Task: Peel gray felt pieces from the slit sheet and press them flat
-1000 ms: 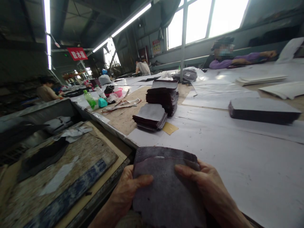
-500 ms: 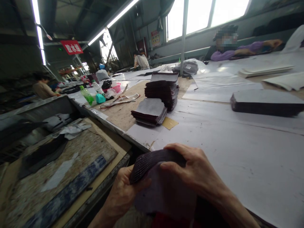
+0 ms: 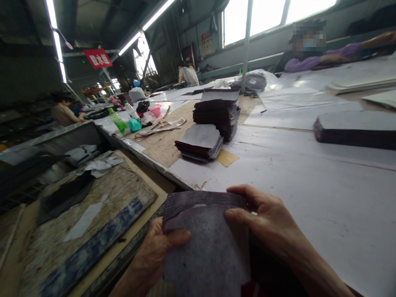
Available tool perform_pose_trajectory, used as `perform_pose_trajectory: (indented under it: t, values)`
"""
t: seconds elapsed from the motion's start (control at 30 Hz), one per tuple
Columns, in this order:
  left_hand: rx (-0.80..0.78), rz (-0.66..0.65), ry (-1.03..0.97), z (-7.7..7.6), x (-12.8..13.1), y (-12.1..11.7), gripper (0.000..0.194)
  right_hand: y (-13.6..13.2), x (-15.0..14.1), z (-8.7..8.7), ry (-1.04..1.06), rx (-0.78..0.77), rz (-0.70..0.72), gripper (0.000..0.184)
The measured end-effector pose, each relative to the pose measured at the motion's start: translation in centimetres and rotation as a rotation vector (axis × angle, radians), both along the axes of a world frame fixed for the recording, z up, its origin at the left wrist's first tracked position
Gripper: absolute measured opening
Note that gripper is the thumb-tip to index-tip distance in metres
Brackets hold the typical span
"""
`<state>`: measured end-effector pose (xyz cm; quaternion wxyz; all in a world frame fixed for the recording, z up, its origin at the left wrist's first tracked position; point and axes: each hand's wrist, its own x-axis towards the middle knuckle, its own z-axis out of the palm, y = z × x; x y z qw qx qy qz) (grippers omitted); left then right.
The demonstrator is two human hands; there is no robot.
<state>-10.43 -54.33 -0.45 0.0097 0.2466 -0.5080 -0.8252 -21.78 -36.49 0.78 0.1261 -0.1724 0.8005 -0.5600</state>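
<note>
Both hands hold a stack of grey cut pieces [image 3: 206, 243] with dark layered edges, raised in front of me at the table's near edge. My left hand [image 3: 157, 249] grips its left side, thumb lying across the front face. On the upper right corner, my right hand [image 3: 258, 210] pinches the stack between thumb and fingers. The stack's top edge is fanned into thin steps. Beyond it on the table sit a short stack of similar pieces [image 3: 199, 140] and a taller dark stack [image 3: 216, 113] right behind.
A yellow card [image 3: 227, 158] lies by the short stack. Farther right is another grey-topped stack [image 3: 355, 130]. A green bottle [image 3: 117, 120] and a pink basket [image 3: 155, 110] stand at the far left. Lower left is a worn board [image 3: 123, 194]. A co-worker in purple sleeves [image 3: 303, 64] leans on the table.
The stack in my hands has straightened from a bend, and its front face now shows more fully. My right hand has shifted slightly right; the left thumb now lies across the face.
</note>
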Motion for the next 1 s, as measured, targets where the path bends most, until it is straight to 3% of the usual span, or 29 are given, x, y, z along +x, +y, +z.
perform_pose_trajectory:
  t: [0.2, 0.3, 0.4, 0.67, 0.8, 1.0]
  values:
    - [0.056, 0.001, -0.011, -0.5, 0.3, -1.2, 0.031, -0.2, 1.3, -1.2, -0.573, -0.449, 0.132, 0.046]
    - [0.088, 0.022, -0.022, -0.5, 0.1, -1.3, 0.035, -0.6, 2.1, -1.5, -0.707, -0.496, 0.135, 0.049]
    - [0.102, -0.002, -0.055, -0.4, -0.2, -1.3, 0.032, -1.0, 2.5, -1.9, -0.68, -0.486, 0.047, 0.044]
    - [0.029, 0.084, -0.109, -0.5, -0.5, -1.5, 0.032, -1.3, 2.4, -2.7, -0.244, -0.22, -0.105, 0.035]
    - [-0.022, 0.101, -0.073, -0.2, -0.3, -1.4, 0.031, -1.7, 1.9, -2.4, 0.187, -0.04, -0.315, 0.024]
    - [-0.147, 0.158, -0.072, 1.7, 1.6, -3.2, 0.029, -3.4, 1.8, -3.3, 0.818, 0.133, -0.332, 0.029]
